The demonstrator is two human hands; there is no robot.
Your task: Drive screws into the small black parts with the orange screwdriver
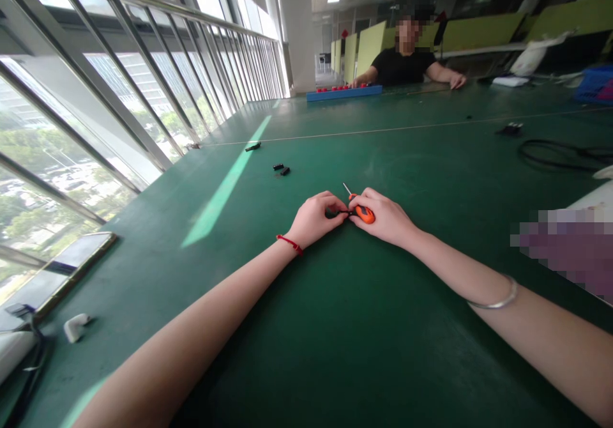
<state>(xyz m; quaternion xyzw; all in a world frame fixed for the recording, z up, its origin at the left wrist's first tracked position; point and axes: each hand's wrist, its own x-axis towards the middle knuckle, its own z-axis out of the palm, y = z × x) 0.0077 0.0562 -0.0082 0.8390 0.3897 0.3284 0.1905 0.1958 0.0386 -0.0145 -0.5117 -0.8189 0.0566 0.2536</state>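
My left hand point(313, 218) pinches a small black part point(338, 212) between thumb and fingertips. Just to its right, my right hand point(387, 216) is closed around a screwdriver point(366, 214) with an orange and black handle. The screwdriver's metal shaft points up and away, clear of the black part. The fingertips of both hands meet at the black part, and the right thumb and finger seem to touch its end. What kind of part it is cannot be made out, since the fingers cover much of it. Both hands are low over the green table point(325, 326).
Small black pieces point(284, 171) lie beyond my left hand, with another black piece point(253, 147) farther off. A phone point(62, 268) and a white earbud point(75, 328) lie at left. Across the table sits a person point(405, 64) behind a blue tray point(345, 94). Black cable point(555, 153) lies at right.
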